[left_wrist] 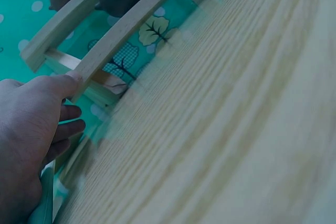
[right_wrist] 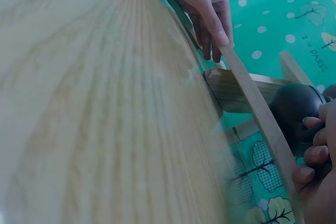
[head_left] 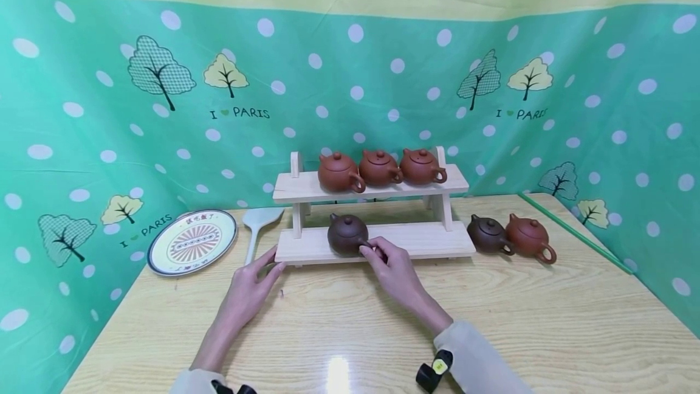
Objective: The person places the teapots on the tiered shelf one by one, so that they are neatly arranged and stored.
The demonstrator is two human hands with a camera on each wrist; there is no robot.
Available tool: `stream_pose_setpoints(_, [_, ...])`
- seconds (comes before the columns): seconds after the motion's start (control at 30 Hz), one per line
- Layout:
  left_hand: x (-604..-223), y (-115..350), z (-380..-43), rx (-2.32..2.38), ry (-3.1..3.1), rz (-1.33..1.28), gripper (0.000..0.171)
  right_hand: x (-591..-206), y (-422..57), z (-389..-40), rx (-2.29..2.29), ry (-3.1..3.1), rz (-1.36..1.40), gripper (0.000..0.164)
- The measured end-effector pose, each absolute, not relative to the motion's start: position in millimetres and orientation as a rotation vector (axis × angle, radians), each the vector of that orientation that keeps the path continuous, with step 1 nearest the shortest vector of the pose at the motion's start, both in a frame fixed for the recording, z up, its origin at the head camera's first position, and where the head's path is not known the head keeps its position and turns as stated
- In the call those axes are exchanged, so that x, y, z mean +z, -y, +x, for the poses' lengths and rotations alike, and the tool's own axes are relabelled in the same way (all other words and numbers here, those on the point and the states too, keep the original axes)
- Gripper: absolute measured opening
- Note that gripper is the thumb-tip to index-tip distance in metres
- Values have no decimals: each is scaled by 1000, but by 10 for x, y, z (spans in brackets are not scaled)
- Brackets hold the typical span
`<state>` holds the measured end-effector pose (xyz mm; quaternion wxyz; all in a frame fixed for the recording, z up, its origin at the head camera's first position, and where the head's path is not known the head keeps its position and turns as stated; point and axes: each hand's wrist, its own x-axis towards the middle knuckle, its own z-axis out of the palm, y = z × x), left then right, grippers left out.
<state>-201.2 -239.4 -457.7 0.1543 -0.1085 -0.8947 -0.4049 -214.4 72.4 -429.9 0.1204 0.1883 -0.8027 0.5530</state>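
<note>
A dark brown teapot [head_left: 346, 237] sits upright on the lower board of a two-tier wooden stand [head_left: 407, 236], left of its middle. My right hand [head_left: 392, 269] pinches its handle between thumb and fingers; in the right wrist view, curled fingers [right_wrist: 316, 155] lie right beside the pot's dark body [right_wrist: 296, 111]. At the stand's left front corner, my left hand [head_left: 248, 290] holds the lower board, thumb against the front edge and fingers along its end. The left wrist view shows the thumb on the board's edge [left_wrist: 113, 40], other fingers [left_wrist: 68, 128] below.
Three reddish-brown teapots [head_left: 378, 168] line the upper board. Right of the stand are another dark teapot [head_left: 487, 235] and a reddish one [head_left: 529, 237], close together. A patterned plate [head_left: 194, 242] and a pale spatula [head_left: 261, 219] lie left. A green stick [head_left: 574, 233] lies along the right edge.
</note>
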Motion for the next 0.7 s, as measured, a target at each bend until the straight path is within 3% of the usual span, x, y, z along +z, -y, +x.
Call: stream_pose_setpoints(0.7, [-4560,2390,-2005,-1159,2574,-306,54,-4181,-946,-2067,1735,2385,463,13])
